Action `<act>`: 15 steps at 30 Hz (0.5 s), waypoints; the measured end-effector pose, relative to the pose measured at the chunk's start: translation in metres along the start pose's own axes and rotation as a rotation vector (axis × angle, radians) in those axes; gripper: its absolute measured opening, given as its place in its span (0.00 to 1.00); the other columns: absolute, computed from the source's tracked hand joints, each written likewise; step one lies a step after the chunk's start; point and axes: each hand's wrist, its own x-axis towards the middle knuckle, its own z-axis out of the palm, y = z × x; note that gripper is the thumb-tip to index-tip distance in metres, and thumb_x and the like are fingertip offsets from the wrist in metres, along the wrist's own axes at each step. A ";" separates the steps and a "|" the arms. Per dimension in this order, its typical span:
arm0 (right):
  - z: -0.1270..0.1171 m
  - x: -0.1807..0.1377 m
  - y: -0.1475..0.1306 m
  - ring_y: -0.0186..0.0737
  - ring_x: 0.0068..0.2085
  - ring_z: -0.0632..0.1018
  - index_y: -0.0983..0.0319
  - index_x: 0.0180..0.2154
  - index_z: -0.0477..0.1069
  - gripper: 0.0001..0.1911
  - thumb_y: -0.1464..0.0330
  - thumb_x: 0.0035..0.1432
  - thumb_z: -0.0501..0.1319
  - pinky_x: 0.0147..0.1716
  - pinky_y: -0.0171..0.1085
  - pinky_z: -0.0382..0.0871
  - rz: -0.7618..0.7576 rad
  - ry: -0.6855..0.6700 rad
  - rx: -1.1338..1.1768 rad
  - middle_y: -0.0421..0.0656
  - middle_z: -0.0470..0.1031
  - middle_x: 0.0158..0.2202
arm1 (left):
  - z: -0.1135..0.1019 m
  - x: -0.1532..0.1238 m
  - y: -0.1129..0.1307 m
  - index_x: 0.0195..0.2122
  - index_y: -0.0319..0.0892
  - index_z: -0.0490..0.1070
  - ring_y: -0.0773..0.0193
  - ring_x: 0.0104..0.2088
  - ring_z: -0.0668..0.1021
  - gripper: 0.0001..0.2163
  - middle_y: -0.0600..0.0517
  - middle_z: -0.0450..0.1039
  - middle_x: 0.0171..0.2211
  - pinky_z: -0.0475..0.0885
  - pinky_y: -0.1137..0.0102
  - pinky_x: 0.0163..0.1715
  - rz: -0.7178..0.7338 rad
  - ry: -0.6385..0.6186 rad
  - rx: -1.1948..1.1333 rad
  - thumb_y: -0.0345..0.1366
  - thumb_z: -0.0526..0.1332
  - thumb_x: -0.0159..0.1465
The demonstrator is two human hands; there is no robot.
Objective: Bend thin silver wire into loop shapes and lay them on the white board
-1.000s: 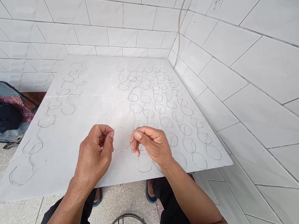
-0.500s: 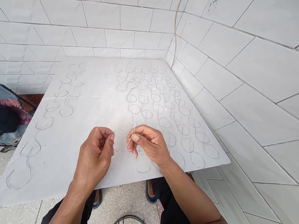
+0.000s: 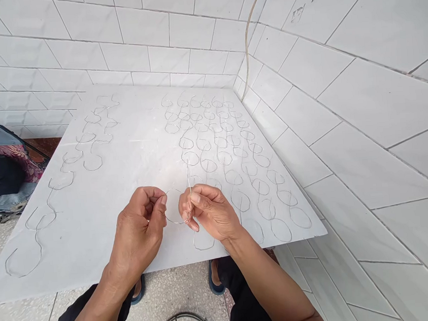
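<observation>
Over the bench (image 3: pixel 136 159), the left hand (image 3: pixel 141 225) and right hand (image 3: pixel 210 211) are pinching one wire (image 3: pixel 176 223); its loop is lying between them.

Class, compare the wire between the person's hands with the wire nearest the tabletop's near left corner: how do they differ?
The held wire is pinched by the left hand and right hand, while the corner wire lies on the white tabletop. The held wire's loop looks nearly closed, though unclear by the right hand; the corner wire's curve is open on its far side. Both are thin and bent.
</observation>
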 end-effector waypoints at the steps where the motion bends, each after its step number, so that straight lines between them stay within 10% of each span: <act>1: 0.000 0.000 0.000 0.33 0.26 0.72 0.61 0.30 0.76 0.16 0.58 0.67 0.67 0.19 0.32 0.65 0.014 0.000 -0.001 0.40 0.75 0.27 | 0.001 -0.001 0.000 0.44 0.46 0.69 0.64 0.26 0.76 0.07 0.56 0.74 0.28 0.71 0.68 0.28 0.009 0.005 0.005 0.43 0.59 0.73; 15: 0.004 -0.002 0.002 0.33 0.26 0.74 0.61 0.32 0.73 0.15 0.59 0.68 0.66 0.21 0.33 0.67 -0.063 0.137 -0.205 0.40 0.76 0.29 | 0.006 0.001 -0.006 0.46 0.45 0.72 0.62 0.34 0.82 0.08 0.52 0.79 0.36 0.76 0.66 0.38 0.082 0.027 0.034 0.43 0.60 0.73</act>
